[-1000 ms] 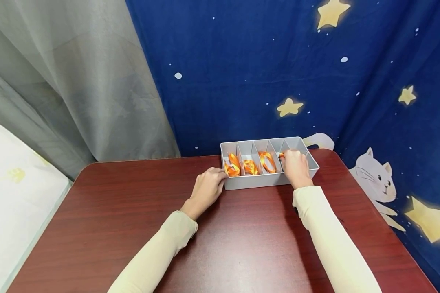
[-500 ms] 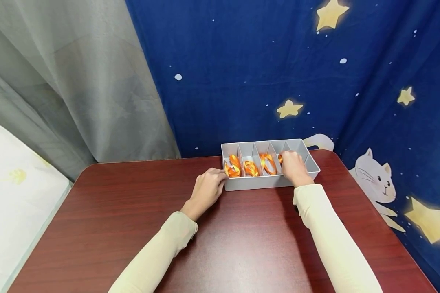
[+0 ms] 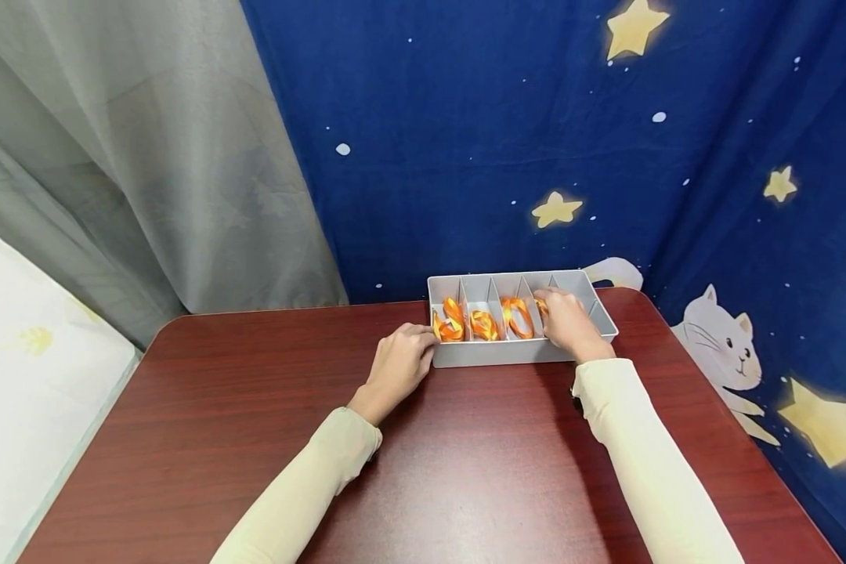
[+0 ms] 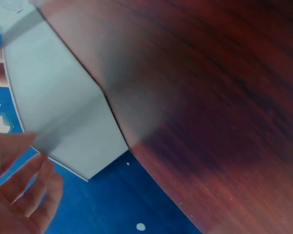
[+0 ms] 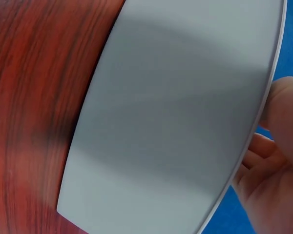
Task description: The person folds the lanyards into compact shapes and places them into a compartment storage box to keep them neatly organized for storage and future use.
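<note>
A light grey divided box stands at the back of the table, in the head view. Loops of shiny orange ribbon lie in its three left compartments: one ribbon far left, another ribbon beside it, a third ribbon in the middle. My left hand pinches the box's front left corner, thumb on the front wall in the left wrist view. My right hand reaches over the front rim into the fourth compartment. Orange ribbon shows at its fingertips; I cannot tell whether they grip it.
The rightmost compartment of the box shows bare grey walls. A dark red wooden table extends toward me. Right behind the box hangs a blue star-patterned curtain, with a grey curtain to its left.
My right hand has turned slightly within the fourth compartment, its wrist moving a little right. The box has shifted very slightly right in view. My left hand stays at the corner.
</note>
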The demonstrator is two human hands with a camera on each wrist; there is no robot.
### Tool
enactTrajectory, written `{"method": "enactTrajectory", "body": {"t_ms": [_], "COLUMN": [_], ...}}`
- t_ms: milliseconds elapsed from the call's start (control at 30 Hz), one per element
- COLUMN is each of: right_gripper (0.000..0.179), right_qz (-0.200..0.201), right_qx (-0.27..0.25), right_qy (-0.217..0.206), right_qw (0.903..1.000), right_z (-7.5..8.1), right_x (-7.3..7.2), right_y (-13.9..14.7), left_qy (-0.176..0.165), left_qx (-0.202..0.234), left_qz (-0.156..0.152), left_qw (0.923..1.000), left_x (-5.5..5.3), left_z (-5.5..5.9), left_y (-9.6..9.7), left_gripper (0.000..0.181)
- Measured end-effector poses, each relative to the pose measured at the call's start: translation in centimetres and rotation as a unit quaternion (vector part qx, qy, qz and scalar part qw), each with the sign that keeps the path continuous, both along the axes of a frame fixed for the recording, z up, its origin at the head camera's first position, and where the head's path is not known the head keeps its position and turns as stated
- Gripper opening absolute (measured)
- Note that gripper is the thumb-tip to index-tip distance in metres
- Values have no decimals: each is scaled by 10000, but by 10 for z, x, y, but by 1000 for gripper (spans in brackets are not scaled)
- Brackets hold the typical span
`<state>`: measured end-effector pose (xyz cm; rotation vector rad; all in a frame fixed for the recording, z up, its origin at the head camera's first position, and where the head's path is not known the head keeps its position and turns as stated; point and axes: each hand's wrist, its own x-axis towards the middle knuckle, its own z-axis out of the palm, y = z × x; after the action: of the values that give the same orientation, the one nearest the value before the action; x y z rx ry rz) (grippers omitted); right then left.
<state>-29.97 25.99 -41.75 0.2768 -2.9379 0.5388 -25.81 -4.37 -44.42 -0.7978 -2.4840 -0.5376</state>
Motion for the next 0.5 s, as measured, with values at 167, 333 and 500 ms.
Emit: {"method": "enactTrajectory", "body": {"t_ms": [167,333,500], "right_gripper": [38,37,37], "right_qz": [126,177,251], "right_qx": [-56,-49,-76], "right_qy": [238,307,506], "right_qw": [9996,9994,9984], "right_z": [-3,-4,-6], "right_x": [2,4,7], "right_y": [0,2,4], "left_qy": [-213,-370,-359], "left_qx": [58,48,260], "left_qz": [44,17,54], "left_qw": [9997,9993,9990], "left_x": [0,-1,-6], "left_z": [1,3,9], "left_y": [0,-1,-5], "left_gripper": [8,10,15]}}
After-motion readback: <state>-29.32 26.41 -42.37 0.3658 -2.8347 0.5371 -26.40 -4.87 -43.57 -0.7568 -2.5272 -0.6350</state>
